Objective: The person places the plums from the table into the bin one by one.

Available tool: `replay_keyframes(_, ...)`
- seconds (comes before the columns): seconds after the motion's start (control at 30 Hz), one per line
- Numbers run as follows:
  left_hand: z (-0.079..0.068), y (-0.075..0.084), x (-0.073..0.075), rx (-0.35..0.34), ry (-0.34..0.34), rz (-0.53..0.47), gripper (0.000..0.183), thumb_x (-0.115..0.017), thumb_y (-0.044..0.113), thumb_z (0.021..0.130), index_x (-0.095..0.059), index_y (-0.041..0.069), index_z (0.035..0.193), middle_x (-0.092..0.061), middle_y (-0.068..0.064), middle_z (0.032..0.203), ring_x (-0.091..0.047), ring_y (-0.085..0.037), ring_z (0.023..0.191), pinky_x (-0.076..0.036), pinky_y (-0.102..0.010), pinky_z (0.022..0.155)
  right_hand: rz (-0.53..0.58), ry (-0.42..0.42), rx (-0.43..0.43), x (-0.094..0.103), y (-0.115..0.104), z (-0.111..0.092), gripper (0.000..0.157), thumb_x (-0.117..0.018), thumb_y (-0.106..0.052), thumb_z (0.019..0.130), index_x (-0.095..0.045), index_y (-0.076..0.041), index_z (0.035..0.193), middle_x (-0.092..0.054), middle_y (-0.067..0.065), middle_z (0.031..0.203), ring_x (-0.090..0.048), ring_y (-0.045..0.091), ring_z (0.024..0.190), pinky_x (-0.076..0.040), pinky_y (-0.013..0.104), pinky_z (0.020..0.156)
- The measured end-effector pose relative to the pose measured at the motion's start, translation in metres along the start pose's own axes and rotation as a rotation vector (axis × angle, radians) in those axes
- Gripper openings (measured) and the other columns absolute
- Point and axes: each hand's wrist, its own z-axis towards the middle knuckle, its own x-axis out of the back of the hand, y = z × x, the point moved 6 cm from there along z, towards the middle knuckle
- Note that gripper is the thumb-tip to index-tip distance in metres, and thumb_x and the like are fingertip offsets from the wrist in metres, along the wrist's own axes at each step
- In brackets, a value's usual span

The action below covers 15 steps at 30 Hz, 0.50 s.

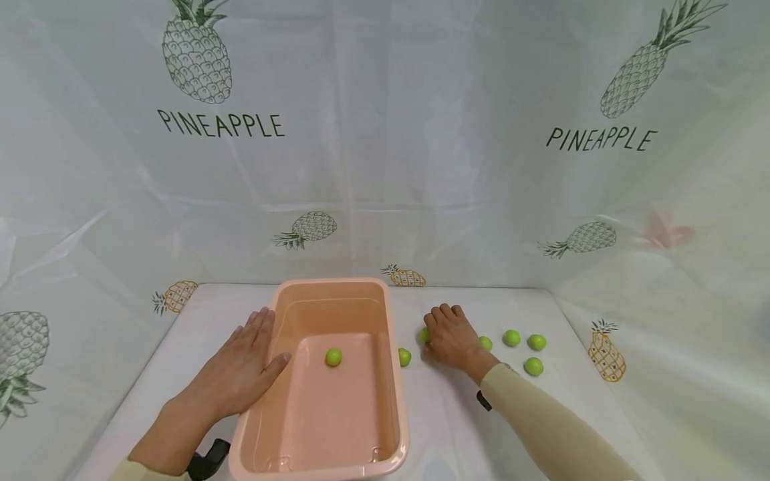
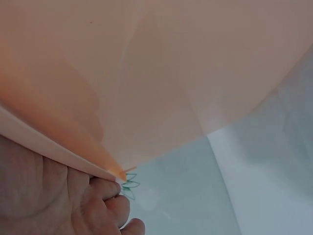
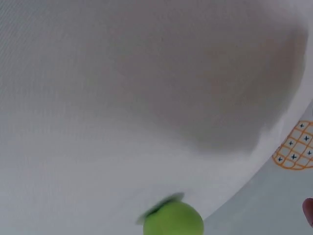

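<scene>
A peach plastic basin (image 1: 337, 427) stands on the table with one green lime (image 1: 333, 357) on its floor. My left hand (image 1: 240, 374) rests along the basin's left rim, fingers straight, thumb out over the inside; in the left wrist view the hand (image 2: 63, 200) lies against the rim. To the right of the basin, my right hand (image 1: 451, 337) is low over the table with bent fingers, a lime (image 1: 424, 335) showing at its left side. I cannot tell whether it grips this lime. The right wrist view shows a lime (image 3: 173, 220) and a fingertip (image 3: 308, 210) apart from it.
Another lime (image 1: 404, 357) lies close to the basin's right wall. Beyond my right hand are several more, among them a lime (image 1: 511, 338) and a lime (image 1: 533, 366). A pineapple-printed sheet (image 1: 385, 167) hangs behind the white table (image 1: 445, 427).
</scene>
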Motion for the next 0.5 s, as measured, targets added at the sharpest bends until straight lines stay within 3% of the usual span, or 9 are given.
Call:
replay_keyframes(0.17, -0.001, -0.001, 0.000, -0.003, -0.008, 0.012, 0.081, -0.049, 0.045, 0.111, -0.026, -0.015, 0.160, -0.025, -0.032, 0.169, -0.025, -0.052, 0.156, -0.028, -0.067, 0.124, 0.022, 0.100, -0.019, 0.018, 0.007, 0.001, 0.034, -0.068, -0.039, 0.086, -0.049, -0.011, 0.090, -0.044, 0.002, 0.084, -0.044, 0.025, 0.086, -0.045, 0.044, 0.086)
replay_keyframes(0.5, 0.001, 0.003, 0.002, -0.004, -0.010, 0.115, 0.079, -0.051, 0.044, 0.110, -0.030, -0.014, 0.159, -0.028, -0.033, 0.168, -0.026, -0.051, 0.156, -0.027, -0.067, 0.124, 0.127, 0.374, -0.051, 0.088, 0.015, 0.011, 0.028, -0.064, -0.034, 0.083, -0.053, -0.008, 0.086, -0.046, 0.002, 0.076, -0.042, 0.024, 0.073, -0.037, 0.040, 0.071)
